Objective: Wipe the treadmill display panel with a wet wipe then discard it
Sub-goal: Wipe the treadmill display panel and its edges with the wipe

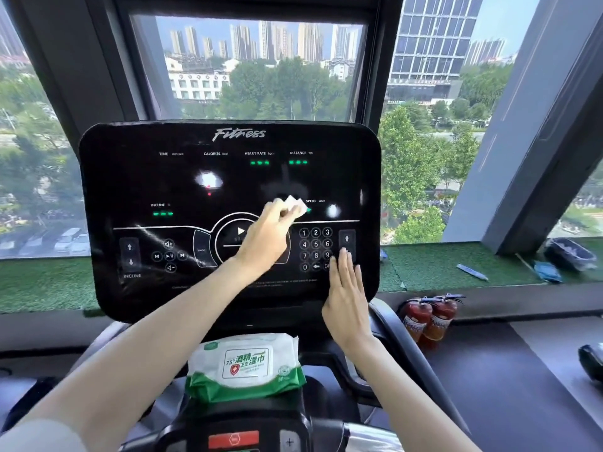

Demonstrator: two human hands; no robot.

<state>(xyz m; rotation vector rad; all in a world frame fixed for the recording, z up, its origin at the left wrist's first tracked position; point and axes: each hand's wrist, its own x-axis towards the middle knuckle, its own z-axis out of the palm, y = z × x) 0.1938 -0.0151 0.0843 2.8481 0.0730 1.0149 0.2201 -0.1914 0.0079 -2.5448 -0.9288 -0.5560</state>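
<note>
The black treadmill display panel fills the middle of the view, with green readouts and a number keypad. My left hand reaches across it and pinches a folded white wet wipe against the glass near the SPEED label. My right hand lies flat with straight fingers on the panel's lower right, beside the keypad. A white and green pack of wet wipes rests on the console ledge below the panel.
Two red fire extinguishers stand on the floor at the right. A green turf sill behind the panel carries a blue packet and a dark lined bin. A red stop button sits at the bottom.
</note>
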